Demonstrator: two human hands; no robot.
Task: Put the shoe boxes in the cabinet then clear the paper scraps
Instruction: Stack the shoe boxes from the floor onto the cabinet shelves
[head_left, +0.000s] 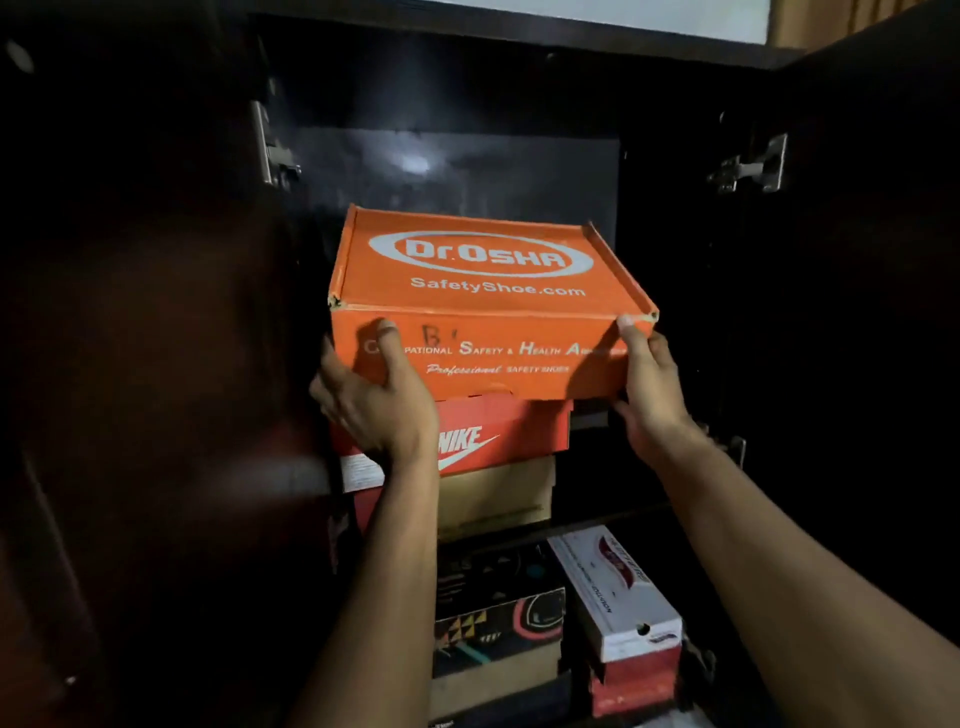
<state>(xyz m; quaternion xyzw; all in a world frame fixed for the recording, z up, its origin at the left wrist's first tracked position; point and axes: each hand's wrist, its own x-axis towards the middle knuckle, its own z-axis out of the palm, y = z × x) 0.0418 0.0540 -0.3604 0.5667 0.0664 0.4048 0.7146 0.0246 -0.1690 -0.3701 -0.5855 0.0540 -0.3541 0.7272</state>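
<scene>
An orange Dr.Osha shoe box (488, 306) sits on top of a red Nike box (514, 431) inside a dark cabinet (467, 104). My left hand (374, 395) grips the orange box's left front corner, thumb on the front face. At the right front corner my right hand (649, 389) holds the box, thumb up along the edge. Under the Nike box lies a tan box (498, 499). No paper scraps are in view.
Both cabinet doors stand open, the left door (130, 364) and the right door (857, 312), with metal hinges. On the shelf below are a patterned dark box (498, 618), a white box (618, 592) and a red box (634, 686). Dark space lies right of the upper stack.
</scene>
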